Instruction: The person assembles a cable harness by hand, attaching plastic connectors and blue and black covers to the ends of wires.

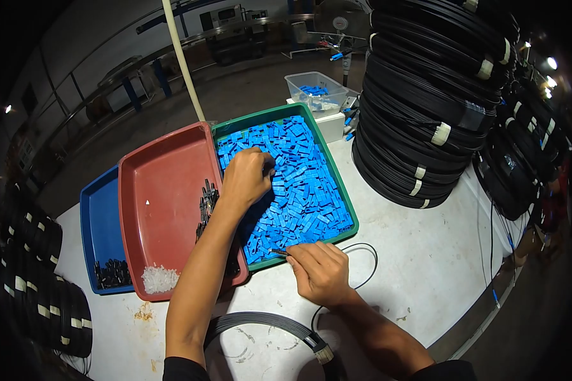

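My left hand (pixel 246 176) is over the green tray (pixel 356 223), its fingers curled down among many small blue plastic connector pieces (pixel 299 213). Whatever its fingertips pinch is hidden. At the tray's near edge, my right hand (pixel 321 270) is closed on a thin black cable (pixel 376 260), whose dark tip points left over the blue pieces. The cable loops out to the right of the hand and back under the wrist. Between my forearms lies a coil of black cable (pixel 260 319), bound with a pale tape band.
A red tray (pixel 165 152) holds black parts and clear plastic bits (pixel 160 279). Left of it is a blue tray (pixel 98 216) with black pieces. Tall stacks of black cable coils (pixel 419 108) stand at right. Behind is a clear bin (pixel 333 101) with blue parts.
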Motion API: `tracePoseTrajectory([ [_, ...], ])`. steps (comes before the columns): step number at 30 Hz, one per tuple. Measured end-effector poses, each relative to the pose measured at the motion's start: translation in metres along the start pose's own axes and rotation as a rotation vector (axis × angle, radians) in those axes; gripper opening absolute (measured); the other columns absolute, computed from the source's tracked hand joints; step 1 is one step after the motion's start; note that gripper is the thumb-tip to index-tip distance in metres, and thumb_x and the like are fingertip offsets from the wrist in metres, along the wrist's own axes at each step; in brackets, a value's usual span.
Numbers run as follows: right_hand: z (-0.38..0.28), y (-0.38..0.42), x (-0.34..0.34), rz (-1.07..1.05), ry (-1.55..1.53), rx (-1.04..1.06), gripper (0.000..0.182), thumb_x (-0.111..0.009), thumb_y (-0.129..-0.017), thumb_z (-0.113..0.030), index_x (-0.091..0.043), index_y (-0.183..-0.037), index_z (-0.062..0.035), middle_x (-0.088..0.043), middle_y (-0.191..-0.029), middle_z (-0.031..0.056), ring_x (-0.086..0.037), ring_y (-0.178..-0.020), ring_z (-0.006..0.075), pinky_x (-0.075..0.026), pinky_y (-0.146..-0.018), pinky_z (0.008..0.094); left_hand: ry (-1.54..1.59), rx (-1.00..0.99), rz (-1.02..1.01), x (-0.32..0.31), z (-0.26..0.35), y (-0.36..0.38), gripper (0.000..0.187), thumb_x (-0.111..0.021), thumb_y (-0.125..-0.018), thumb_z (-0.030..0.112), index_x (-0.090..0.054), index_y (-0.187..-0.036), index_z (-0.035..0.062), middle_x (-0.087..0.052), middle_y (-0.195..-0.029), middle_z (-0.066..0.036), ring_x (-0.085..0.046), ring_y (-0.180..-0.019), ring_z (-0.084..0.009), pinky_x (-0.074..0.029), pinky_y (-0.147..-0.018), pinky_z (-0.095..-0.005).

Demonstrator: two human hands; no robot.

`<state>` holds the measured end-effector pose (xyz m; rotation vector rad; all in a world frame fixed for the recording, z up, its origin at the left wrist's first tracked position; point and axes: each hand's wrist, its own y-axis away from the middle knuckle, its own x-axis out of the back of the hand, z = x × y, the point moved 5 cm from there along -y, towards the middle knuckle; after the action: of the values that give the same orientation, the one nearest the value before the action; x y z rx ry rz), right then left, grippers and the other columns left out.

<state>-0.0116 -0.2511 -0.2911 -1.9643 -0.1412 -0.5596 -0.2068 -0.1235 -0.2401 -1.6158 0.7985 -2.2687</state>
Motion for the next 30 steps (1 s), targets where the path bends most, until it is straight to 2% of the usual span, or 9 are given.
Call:
tracePoseTrajectory([
  [2,-0.001,-0.001,0.001,0.016,-0.003,0.004,0.014,-0.073,-0.081,0.000,-0.071,-0.095,0.0005,-0.071,-0.084,0.0098,-0.065,-0.066,0.0255,-0.049,-0.061,0.0363,0.012,-0.016,-0.012,0.001,0.002,0.001,0.015,-0.081,-0.078,0.006,-0.076,-0.091,0.0016,-0.072,-0.087,-0.016,-0.070,-0.078,-0.0300,-0.053,-0.071,-0.0403],
  [8,-0.008,0.000,0.001,0.000,0.002,0.050,0.014,-0.073,-0.082,-0.003,-0.071,-0.096,-0.0016,-0.070,-0.084,0.0089,-0.064,-0.067,0.0252,-0.047,-0.061,0.0364,0.421,0.200,0.055,0.053,0.020,0.041,0.018,-0.079,-0.081,0.008,-0.073,-0.097,0.0038,-0.071,-0.085,-0.008,-0.068,-0.080,-0.0181,-0.049,-0.069,-0.0348],
  [11,-0.019,-0.004,0.001,0.013,-0.018,0.101,0.016,-0.073,-0.082,-0.005,-0.071,-0.098,-0.0026,-0.069,-0.083,0.0081,-0.064,-0.069,0.0251,-0.048,-0.060,0.0369,0.661,0.324,-0.019,0.072,0.010,0.105,0.024,-0.074,-0.091,0.014,-0.069,-0.112,0.0046,-0.073,-0.097,-0.006,-0.067,-0.083,-0.0121,-0.050,-0.070,-0.0255],
  [15,-0.040,-0.001,-0.003,-0.037,-0.139,0.129,0.017,-0.074,-0.082,-0.005,-0.071,-0.098,-0.0035,-0.070,-0.084,0.0105,-0.067,-0.067,0.0281,-0.052,-0.060,0.0387,0.956,0.356,0.061,0.114,0.041,0.165,0.025,-0.071,-0.094,0.010,-0.067,-0.116,-0.0012,-0.071,-0.099,-0.008,-0.067,-0.084,-0.0106,-0.054,-0.077,-0.0277],
  [18,-0.056,-0.001,-0.008,-0.048,-0.316,0.133,0.015,-0.073,-0.084,-0.003,-0.070,-0.098,-0.0023,-0.071,-0.085,0.0122,-0.069,-0.072,0.0304,-0.054,-0.065,0.0386,1.189,0.332,0.027,0.128,0.052,0.203,0.029,-0.063,-0.101,0.009,-0.062,-0.128,-0.0003,-0.071,-0.104,-0.012,-0.071,-0.089,-0.0158,-0.058,-0.082,-0.0293],
  [22,-0.070,0.004,-0.012,-0.154,-0.394,0.105,0.019,-0.073,-0.084,-0.003,-0.072,-0.103,-0.0021,-0.072,-0.086,0.0135,-0.069,-0.073,0.0310,-0.054,-0.067,0.0387,1.216,0.375,0.084,0.120,0.026,0.241,0.026,-0.062,-0.100,0.007,-0.062,-0.125,0.0004,-0.072,-0.114,-0.018,-0.073,-0.092,-0.0175,-0.058,-0.085,-0.0303],
  [25,-0.066,0.004,-0.015,-0.319,-0.452,-0.070,0.017,-0.074,-0.084,-0.004,-0.072,-0.101,-0.0019,-0.071,-0.085,0.0129,-0.067,-0.070,0.0283,-0.052,-0.064,0.0366,1.344,0.366,0.119,0.110,0.022,0.255,0.022,-0.064,-0.098,0.005,-0.061,-0.119,0.0001,-0.072,-0.114,-0.019,-0.072,-0.092,-0.0168,-0.058,-0.085,-0.0297],
  [27,-0.069,0.003,-0.017,-0.287,-0.473,0.090,0.018,-0.075,-0.084,-0.004,-0.072,-0.102,-0.0020,-0.071,-0.086,0.0126,-0.065,-0.067,0.0257,-0.051,-0.062,0.0357,1.333,0.352,0.110,0.105,0.022,0.259,0.018,-0.065,-0.094,-0.001,-0.058,-0.110,-0.0002,-0.071,-0.113,-0.022,-0.072,-0.092,-0.0167,-0.059,-0.086,-0.0303],
  [30,-0.071,0.004,-0.018,-0.346,-0.480,0.052,0.019,-0.076,-0.085,-0.007,-0.072,-0.104,-0.0019,-0.071,-0.087,0.0121,-0.063,-0.066,0.0234,-0.049,-0.058,0.0339,1.343,0.322,0.106,0.104,0.027,0.261,0.018,-0.065,-0.092,-0.006,-0.058,-0.107,-0.0017,-0.071,-0.113,-0.023,-0.073,-0.094,-0.0180,-0.060,-0.086,-0.0301],
])
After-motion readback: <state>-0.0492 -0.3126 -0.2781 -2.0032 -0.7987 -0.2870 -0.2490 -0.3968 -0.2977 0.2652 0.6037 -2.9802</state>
